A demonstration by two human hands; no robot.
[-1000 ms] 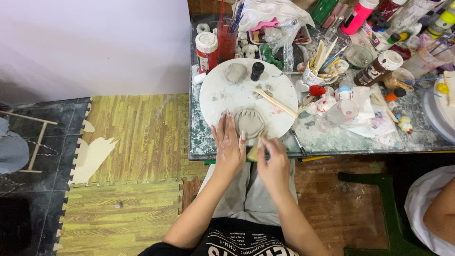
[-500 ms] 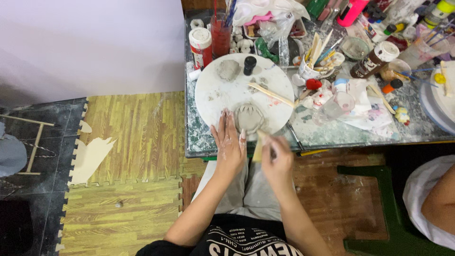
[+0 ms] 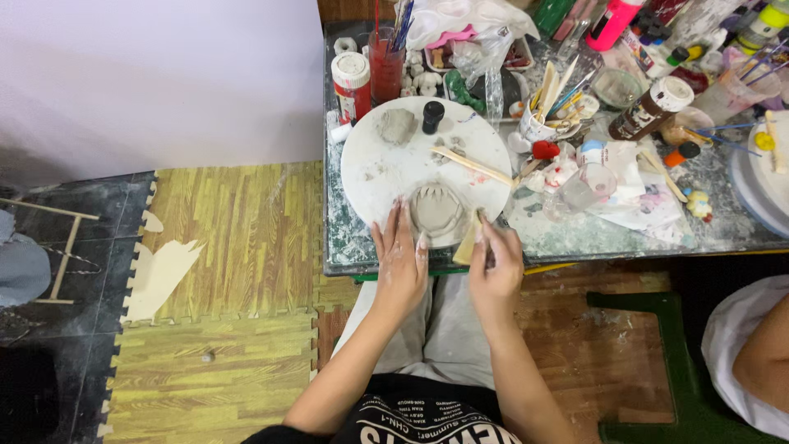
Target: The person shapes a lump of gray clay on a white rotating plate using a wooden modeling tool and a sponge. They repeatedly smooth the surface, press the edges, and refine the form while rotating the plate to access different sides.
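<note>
A round white board (image 3: 386, 168) lies on the table's near left part. On its near edge sits a small grey clay bowl (image 3: 436, 210). My left hand (image 3: 400, 259) rests flat beside the bowl on its left, fingertips touching its rim. My right hand (image 3: 496, 263) is closed around a flat wooden modelling tool (image 3: 469, 240) just right of the bowl. Farther back on the board are a grey clay lump (image 3: 398, 125), a small black cylinder (image 3: 432, 116) and a wooden stick (image 3: 472, 166).
The glass-topped table (image 3: 575, 238) is crowded with paint bottles, a cup of brushes (image 3: 544, 115), a red cup (image 3: 386, 70), a white-capped jar (image 3: 352, 82) and plastic bags. Another person's arm (image 3: 760, 349) shows at the lower right. Wood-pattern foam mats (image 3: 222, 247) cover the floor at left.
The view has shifted slightly. My left hand has slid a little closer along the bowl's left side; my right hand still holds the wooden tool by the bowl.
</note>
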